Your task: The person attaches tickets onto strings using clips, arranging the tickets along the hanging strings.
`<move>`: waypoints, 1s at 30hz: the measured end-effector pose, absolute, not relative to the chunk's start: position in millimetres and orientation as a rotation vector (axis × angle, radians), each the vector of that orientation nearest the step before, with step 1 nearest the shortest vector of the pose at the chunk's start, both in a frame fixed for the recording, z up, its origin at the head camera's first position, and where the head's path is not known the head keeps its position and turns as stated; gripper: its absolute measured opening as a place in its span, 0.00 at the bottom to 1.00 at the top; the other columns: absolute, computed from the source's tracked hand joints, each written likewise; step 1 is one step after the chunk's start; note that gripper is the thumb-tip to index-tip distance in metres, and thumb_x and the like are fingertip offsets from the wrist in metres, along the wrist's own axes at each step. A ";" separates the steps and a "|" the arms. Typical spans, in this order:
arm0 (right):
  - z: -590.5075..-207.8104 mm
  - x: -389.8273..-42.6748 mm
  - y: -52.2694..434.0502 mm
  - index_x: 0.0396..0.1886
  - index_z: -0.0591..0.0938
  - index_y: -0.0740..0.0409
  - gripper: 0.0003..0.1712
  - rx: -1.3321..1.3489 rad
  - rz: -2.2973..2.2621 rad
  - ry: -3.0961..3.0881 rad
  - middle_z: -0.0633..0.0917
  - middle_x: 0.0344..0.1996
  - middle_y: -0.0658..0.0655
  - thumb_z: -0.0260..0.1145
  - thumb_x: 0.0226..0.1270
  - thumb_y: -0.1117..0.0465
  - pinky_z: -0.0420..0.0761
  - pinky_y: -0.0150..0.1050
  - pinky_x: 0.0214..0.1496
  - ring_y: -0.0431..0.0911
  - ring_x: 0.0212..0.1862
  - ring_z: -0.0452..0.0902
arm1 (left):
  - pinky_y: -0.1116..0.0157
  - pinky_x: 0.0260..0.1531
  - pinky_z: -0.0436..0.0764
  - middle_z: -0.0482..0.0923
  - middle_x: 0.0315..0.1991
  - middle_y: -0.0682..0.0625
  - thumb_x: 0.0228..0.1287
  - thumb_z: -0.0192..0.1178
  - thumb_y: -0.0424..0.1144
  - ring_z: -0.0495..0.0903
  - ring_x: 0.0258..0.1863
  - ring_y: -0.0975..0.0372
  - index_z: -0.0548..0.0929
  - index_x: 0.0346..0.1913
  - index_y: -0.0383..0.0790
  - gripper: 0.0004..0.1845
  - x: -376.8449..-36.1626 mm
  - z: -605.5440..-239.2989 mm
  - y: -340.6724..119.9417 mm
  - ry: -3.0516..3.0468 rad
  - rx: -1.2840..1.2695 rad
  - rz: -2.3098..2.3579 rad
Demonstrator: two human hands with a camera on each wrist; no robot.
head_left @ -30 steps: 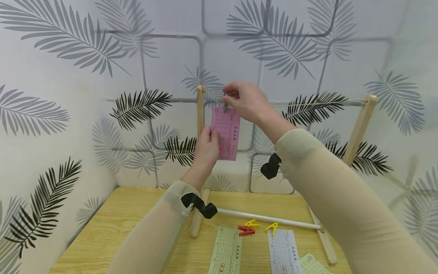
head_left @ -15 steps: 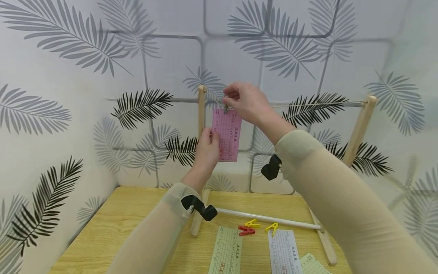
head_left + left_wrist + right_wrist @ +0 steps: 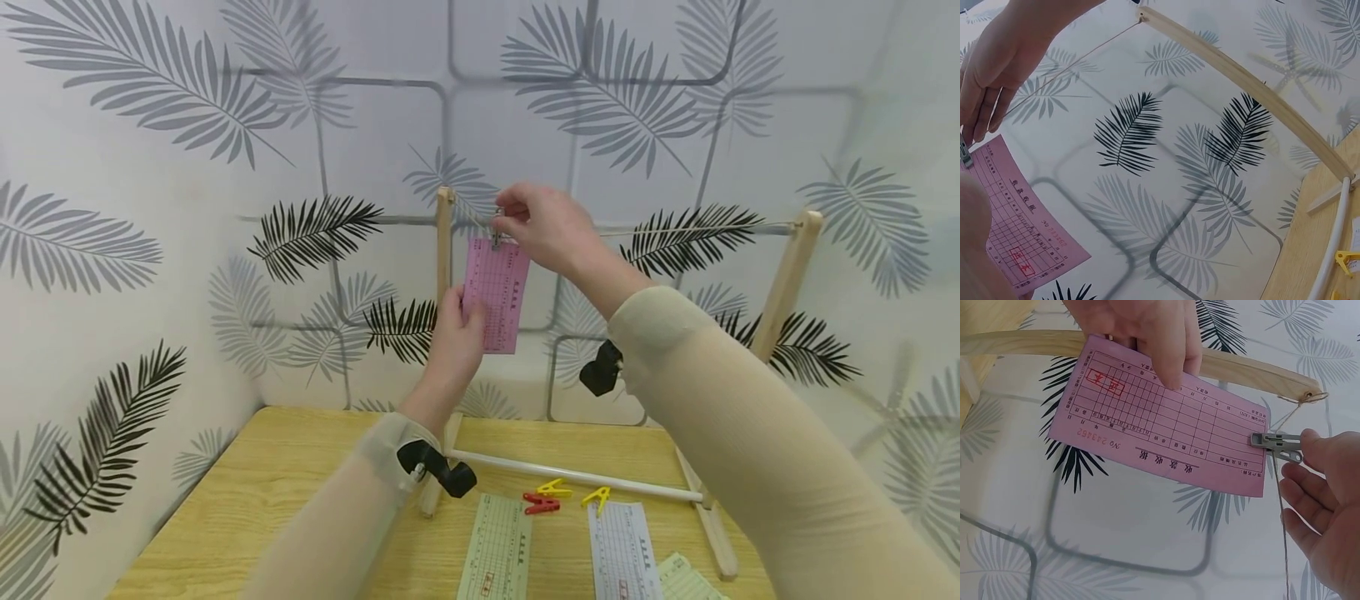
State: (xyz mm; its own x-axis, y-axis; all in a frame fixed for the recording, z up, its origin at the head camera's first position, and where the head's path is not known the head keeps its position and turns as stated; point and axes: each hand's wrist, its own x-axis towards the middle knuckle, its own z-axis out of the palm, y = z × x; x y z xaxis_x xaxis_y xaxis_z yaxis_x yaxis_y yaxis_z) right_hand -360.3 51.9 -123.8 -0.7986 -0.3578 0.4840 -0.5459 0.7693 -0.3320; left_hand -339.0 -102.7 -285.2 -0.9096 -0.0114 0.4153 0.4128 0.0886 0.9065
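A pink printed receipt slip (image 3: 498, 287) hangs upright at the left part of a thin string (image 3: 1283, 531). A grey clothespin (image 3: 1275, 442) bites its top edge, where the string passes. My right hand (image 3: 551, 225) pinches the clothespin's tail between thumb and index finger, the other fingers loosely bent. Lower down, my left hand (image 3: 459, 333) holds the slip by its left edge, thumb on the printed face and fingers behind it. In the right wrist view the left thumb (image 3: 1169, 372) lies over the slip's side. In the left wrist view part of the slip is hidden behind the left hand.
Wooden posts stand left (image 3: 444, 250) and right (image 3: 787, 283), joined by a white bar (image 3: 577, 477) near the table (image 3: 300, 475). In front lie a green slip (image 3: 495, 550), a white slip (image 3: 624, 550), another green slip (image 3: 686, 579), a red clothespin (image 3: 542, 503) and yellow clothespins (image 3: 551, 489).
My left hand has slid slightly down the slip's edge. My right hand stays at the clothespin, shifted only a little. Things on the table have not moved.
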 end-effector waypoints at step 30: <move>-154.9 -329.6 93.9 0.83 0.72 0.56 0.35 0.762 0.538 -2.360 0.75 0.79 0.58 0.70 0.84 0.52 0.64 0.56 0.82 0.57 0.82 0.63 | 0.43 0.77 0.67 0.72 0.72 0.43 0.89 0.53 0.40 0.72 0.73 0.49 0.60 0.87 0.50 0.31 -308.9 -340.5 -111.2 -1.930 -0.336 -2.029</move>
